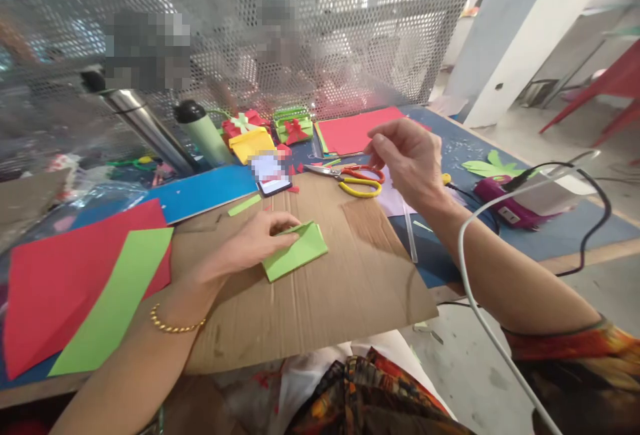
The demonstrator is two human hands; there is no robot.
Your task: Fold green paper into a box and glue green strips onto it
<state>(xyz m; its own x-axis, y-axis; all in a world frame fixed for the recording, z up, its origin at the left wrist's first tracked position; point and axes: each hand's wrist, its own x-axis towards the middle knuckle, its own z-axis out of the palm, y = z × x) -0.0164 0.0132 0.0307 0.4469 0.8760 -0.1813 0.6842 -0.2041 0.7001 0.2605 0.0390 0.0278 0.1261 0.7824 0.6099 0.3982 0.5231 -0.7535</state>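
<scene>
Folded lime-green paper rectangle (303,253) seemed light, creasable, best edge-held; left hand (255,238) pinched it; right hand (413,161) curled, grip unclear.

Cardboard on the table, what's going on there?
A person's left hand holds a folded green paper on a cardboard sheet. The right hand is raised near the scissors in a pinch; whether it grips anything is unclear. A green strip lies across a red sheet to the left.

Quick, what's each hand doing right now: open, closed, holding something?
Left hand: closed on the folded green paper.
Right hand: loosely curled; can't tell whether its grip is closed or holding anything.
</scene>
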